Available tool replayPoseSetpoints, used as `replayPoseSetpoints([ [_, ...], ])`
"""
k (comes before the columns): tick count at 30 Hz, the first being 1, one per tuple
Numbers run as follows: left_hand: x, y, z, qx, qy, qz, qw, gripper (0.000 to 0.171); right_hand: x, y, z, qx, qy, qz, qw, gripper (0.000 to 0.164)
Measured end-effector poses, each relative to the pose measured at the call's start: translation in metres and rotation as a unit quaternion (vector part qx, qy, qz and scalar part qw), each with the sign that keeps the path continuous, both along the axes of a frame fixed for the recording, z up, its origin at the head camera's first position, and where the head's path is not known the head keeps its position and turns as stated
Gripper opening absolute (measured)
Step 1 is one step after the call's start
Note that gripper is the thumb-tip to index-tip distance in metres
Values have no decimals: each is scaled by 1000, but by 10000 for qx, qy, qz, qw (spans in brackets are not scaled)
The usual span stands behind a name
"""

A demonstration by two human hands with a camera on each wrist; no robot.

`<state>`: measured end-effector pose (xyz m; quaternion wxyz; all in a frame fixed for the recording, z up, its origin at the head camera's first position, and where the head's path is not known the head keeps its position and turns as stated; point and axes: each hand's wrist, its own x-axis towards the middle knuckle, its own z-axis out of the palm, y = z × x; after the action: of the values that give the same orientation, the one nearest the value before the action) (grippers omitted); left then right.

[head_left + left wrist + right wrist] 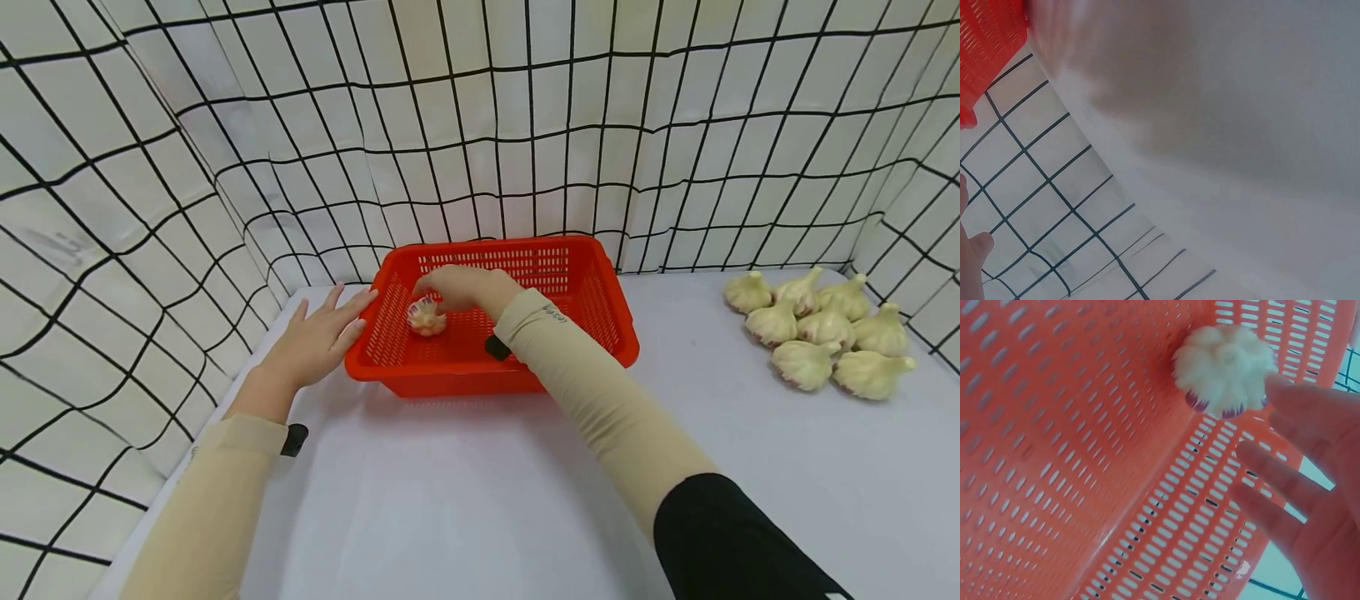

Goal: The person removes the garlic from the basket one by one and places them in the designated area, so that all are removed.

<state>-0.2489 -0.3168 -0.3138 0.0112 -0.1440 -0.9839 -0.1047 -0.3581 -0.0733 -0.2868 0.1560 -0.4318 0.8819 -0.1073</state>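
A garlic bulb (427, 317) with purple streaks is in the red plastic basket (450, 382), towards its left end. My right hand (468, 289) reaches down into the basket over this bulb. The right wrist view shows that hand's fingers (1275, 469) loosely extended and spread, one fingertip right at the edge of the bulb (1225, 369), which is not enclosed by them. At the basket's left rim, my left hand (318, 337) lies with straight fingers, their tips touching the outside. Only a sliver of the left hand shows in the left wrist view.
Several pale garlic bulbs (828, 321) lie grouped on the white table (465, 500) at the right. Black wire mesh (525, 125) over white panels encloses the back and both sides, close behind the basket.
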Motion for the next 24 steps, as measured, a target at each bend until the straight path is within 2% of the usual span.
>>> replayPoseSetpoints([
  [7,2,0,0,-57,35,6,10000,64,1,-10,-2,421,-122,160,9989,58],
  [11,1,0,-2,-18,40,4,10000,64,1,-10,-4,611,-290,236,9974,57],
  [19,1,-1,-2,63,107,43,9999,64,-2,-1,-5,112,-496,3,9987,33],
  [24,2,0,-2,86,46,74,9999,64,-4,7,-8,53,-576,-184,9982,17],
])
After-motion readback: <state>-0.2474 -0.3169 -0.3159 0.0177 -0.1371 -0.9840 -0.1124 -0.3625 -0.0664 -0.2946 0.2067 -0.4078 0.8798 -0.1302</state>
